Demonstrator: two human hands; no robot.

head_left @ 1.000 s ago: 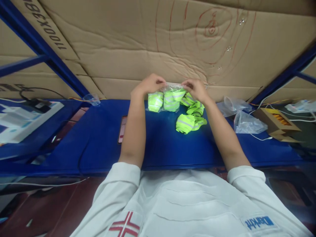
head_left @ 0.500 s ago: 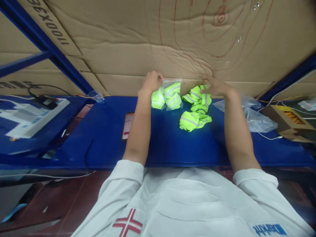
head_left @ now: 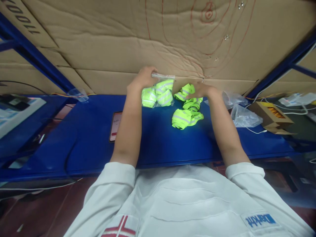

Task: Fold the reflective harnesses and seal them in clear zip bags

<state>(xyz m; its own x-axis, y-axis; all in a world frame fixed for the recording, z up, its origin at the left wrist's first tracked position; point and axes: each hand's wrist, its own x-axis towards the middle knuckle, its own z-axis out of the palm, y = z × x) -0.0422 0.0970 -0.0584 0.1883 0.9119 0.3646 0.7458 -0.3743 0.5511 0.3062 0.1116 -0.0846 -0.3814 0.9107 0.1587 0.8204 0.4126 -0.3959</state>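
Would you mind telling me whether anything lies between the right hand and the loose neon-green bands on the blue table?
Nothing visible does. The right hand already rests on the loose green bands; the left hand holds the clear bag of bands beside them.

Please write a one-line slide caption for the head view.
Left hand holds bagged neon bands; right hand touches loose bands.

Glossy clear plastic bag (head_left: 158, 90) of neon-yellow cloth bands (head_left: 187, 118) on a smooth blue tabletop (head_left: 158, 141); creased matt cardboard (head_left: 123, 39) behind the tabletop.
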